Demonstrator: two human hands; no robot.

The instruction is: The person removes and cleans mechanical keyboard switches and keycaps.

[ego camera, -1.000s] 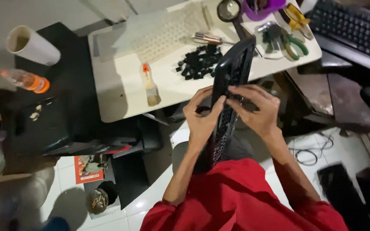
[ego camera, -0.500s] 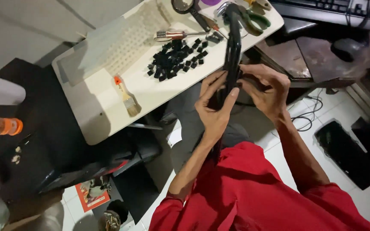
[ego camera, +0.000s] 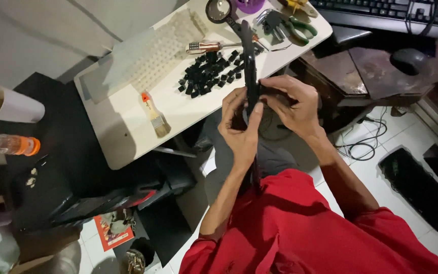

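- Above the lap, the black keyboard (ego camera: 250, 66) stands on edge, reaching over the white table (ego camera: 128, 137).
- Left hand (ego camera: 240, 129) grips its near side, thumb pressed on it.
- Right hand (ego camera: 295, 106) clasps the other side.
- Loose black keycaps (ego camera: 210, 76) lie heaped just beside it, near a brush (ego camera: 154, 115) and screwdriver (ego camera: 210, 47).

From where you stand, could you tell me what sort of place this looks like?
Probably a home repair corner for computer keyboards. Both hands, left and right, hold a black keyboard frame edge-on over a small white table with loose black keycaps, a screwdriver and pliers.
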